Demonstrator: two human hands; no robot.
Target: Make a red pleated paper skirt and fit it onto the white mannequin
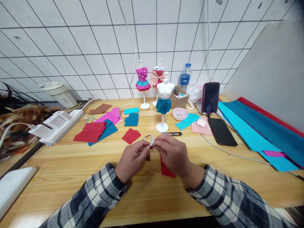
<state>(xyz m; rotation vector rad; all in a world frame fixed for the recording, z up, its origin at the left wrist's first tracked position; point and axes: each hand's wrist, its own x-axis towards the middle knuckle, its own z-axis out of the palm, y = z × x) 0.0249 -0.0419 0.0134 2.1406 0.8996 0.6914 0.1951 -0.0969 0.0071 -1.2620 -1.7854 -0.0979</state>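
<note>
Left hand [133,160] and right hand [174,154] pinch a white looped strip [152,139] between them over the bench [78,164], red cloth [167,170] partly hidden by the right hand, apparently working at the strip's end, so the next move calls for steady fingertip control.

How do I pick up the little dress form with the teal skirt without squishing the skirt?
Probably by the thin white pole, just below the skirt, coming low from the front left. The dress form stands upright and its pole is bare there, while thread snips lie in front of its base, toward the right.
</note>
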